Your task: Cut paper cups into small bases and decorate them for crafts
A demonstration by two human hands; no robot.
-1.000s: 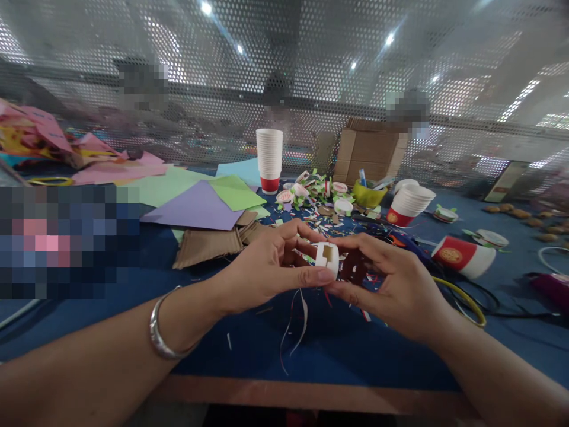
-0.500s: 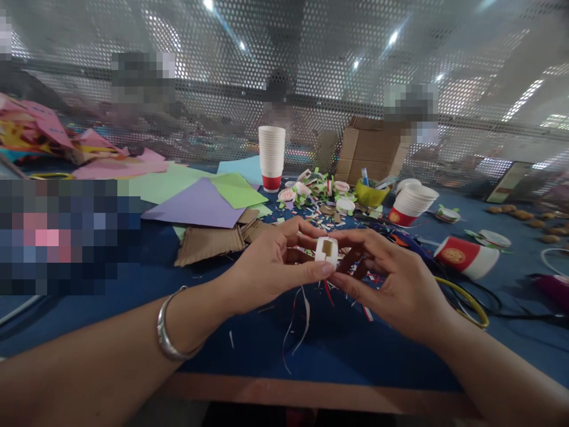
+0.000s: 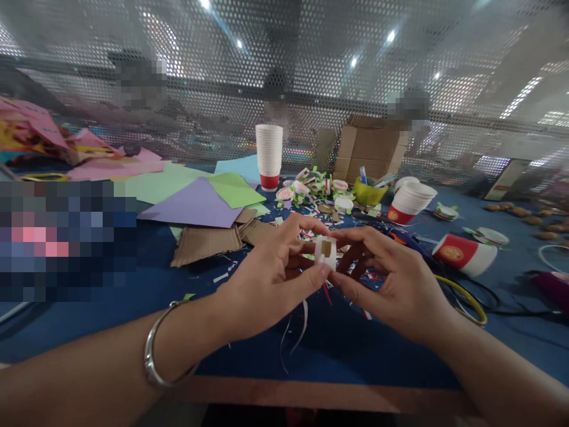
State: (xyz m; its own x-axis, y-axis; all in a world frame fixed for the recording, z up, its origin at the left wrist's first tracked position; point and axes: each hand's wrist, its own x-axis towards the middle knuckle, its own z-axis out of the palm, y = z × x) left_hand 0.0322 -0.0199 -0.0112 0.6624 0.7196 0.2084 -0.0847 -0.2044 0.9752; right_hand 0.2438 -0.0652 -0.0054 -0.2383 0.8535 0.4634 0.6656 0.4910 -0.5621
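Note:
Between the fingertips of both hands is a small white paper piece point(image 3: 326, 254) with a brownish patch or opening on its upper side. My left hand point(image 3: 278, 273) pinches it from the left, thumb in front and fingers behind. From the right, my right hand point(image 3: 384, 276) grips its edge with thumb and fingers. The piece is held above the table, over thin paper strips point(image 3: 304, 320) and scattered scraps. Part of it is hidden behind my fingers.
Corrugated cardboard pieces point(image 3: 207, 244) and coloured paper sheets point(image 3: 191, 204) lie to the left. Behind are a paper cup stack point(image 3: 269, 155), small paper discs with green bits point(image 3: 344, 204) and a yellow bowl point(image 3: 370, 193). A red-white cup point(image 3: 464, 255) lies tipped at right, beside cables point(image 3: 466, 299).
The white piece has turned slightly between my fingers, and my left wrist has shifted a little left and down. Both hands still hold it.

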